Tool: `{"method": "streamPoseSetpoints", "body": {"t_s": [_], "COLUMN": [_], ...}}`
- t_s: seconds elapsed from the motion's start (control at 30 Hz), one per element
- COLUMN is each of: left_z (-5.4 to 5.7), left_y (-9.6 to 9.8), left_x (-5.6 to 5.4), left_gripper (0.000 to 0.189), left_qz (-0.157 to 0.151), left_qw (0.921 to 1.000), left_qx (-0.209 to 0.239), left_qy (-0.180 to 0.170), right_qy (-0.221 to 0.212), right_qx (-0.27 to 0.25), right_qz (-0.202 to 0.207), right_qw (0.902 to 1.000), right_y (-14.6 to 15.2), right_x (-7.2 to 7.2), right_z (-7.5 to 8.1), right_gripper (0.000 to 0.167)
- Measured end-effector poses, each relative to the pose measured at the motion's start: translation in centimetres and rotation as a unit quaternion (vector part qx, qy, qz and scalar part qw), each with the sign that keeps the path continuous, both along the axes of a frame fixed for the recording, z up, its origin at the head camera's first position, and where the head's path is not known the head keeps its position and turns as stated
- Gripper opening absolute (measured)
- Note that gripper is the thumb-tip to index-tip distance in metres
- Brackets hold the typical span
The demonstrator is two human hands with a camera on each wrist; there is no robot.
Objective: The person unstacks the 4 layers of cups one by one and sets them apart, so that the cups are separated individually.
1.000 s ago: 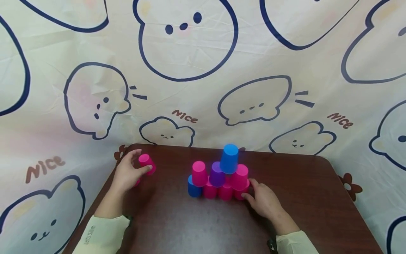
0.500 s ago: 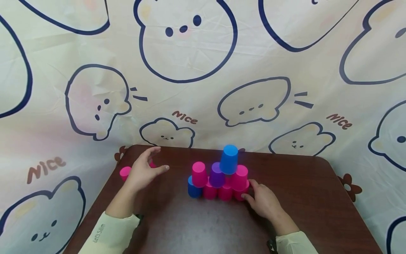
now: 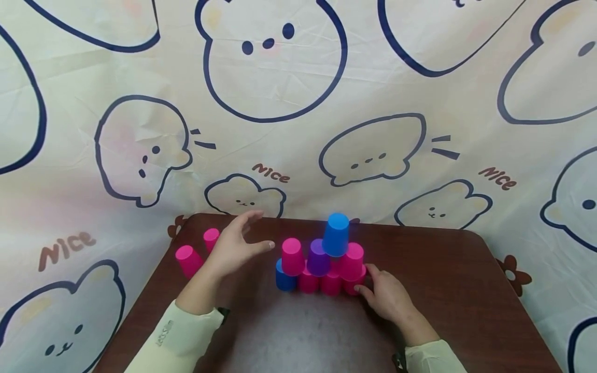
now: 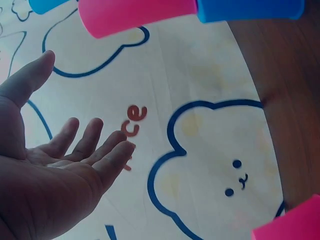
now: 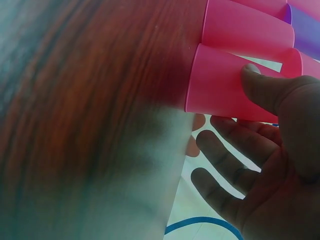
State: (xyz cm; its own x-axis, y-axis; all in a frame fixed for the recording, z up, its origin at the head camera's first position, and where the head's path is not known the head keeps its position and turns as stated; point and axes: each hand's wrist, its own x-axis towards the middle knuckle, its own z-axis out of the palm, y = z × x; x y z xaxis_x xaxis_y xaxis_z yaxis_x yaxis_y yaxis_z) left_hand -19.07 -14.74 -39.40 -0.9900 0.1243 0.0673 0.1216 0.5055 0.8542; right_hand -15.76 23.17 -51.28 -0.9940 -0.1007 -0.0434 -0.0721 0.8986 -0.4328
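Note:
Upside-down cups are stacked on the table. The bottom row has a blue cup [image 3: 284, 280] and three pink ones. Above sit a pink cup [image 3: 292, 256], a purple cup [image 3: 319, 258] and another pink cup [image 3: 353, 261]. A blue cup [image 3: 337, 234] tops the purple and right pink ones. My right hand [image 3: 392, 294] pinches the lowest right pink cup [image 5: 225, 82] between thumb and index finger; its other fingers are spread in the right wrist view. My left hand [image 3: 235, 249] hovers left of the stack, holding nothing, thumb apart from relaxed fingers [image 4: 87, 135].
Two loose pink cups stand upside down at the table's left, one nearer [image 3: 188, 260] and one farther back [image 3: 211, 239], partly behind my left hand. A patterned cloth [image 3: 298, 140] hangs behind the brown table [image 3: 289, 331].
My left hand has let go of the farther loose pink cup, leaving it on the table, and moved right toward the stack. My right hand stays at its cup.

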Motion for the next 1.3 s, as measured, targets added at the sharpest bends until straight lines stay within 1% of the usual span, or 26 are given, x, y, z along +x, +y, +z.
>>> {"method": "streamPoseSetpoints", "body": {"t_s": [0.1,0.27,0.43,0.6,0.73,0.87,1.03,1.17,1.3], "left_z": [0.2,0.5,1.0,1.1,1.1,1.0,0.9,1.2,1.6], "left_y": [0.8,1.9,3.1,4.4,5.4,6.2,7.0,7.9,8.9], "left_x": [-0.1,-0.3,-0.2,0.0,-0.1,-0.2,-0.3,-0.2,-0.2], "left_gripper": [0.087,0.085,0.082,0.080,0.078,0.077,0.072,0.070,0.073], "left_qz": [-0.009,-0.034,-0.051,-0.065,-0.073,-0.083,-0.086,-0.085,-0.091], "left_qw": [0.9999,0.9993,0.9986,0.9978,0.9973,0.9964,0.9962,0.9963,0.9957], "left_qx": [0.004,0.012,0.008,0.007,0.002,0.006,0.010,0.001,-0.014], "left_qy": [-0.005,-0.006,0.003,0.010,0.013,0.015,0.012,0.009,0.011], "right_qy": [0.002,0.001,0.001,0.000,0.002,0.006,0.005,0.007,0.010], "right_qx": [0.003,0.005,0.004,0.006,0.007,0.005,0.006,0.011,0.013], "right_qz": [0.003,0.003,0.001,0.002,0.004,0.006,0.007,0.006,0.008], "right_qw": [1.0000,1.0000,1.0000,1.0000,1.0000,1.0000,0.9999,0.9999,0.9998], "right_y": [0.0,0.0,0.1,0.1,0.1,0.0,-0.1,0.0,0.1], "right_x": [0.0,0.0,0.0,0.0,0.0,0.0,-0.1,-0.1,-0.1], "right_z": [0.0,0.0,-0.1,-0.1,-0.2,-0.2,-0.1,-0.1,-0.1], "right_gripper": [0.063,0.064,0.065,0.065,0.064,0.064,0.063,0.063,0.063]}}
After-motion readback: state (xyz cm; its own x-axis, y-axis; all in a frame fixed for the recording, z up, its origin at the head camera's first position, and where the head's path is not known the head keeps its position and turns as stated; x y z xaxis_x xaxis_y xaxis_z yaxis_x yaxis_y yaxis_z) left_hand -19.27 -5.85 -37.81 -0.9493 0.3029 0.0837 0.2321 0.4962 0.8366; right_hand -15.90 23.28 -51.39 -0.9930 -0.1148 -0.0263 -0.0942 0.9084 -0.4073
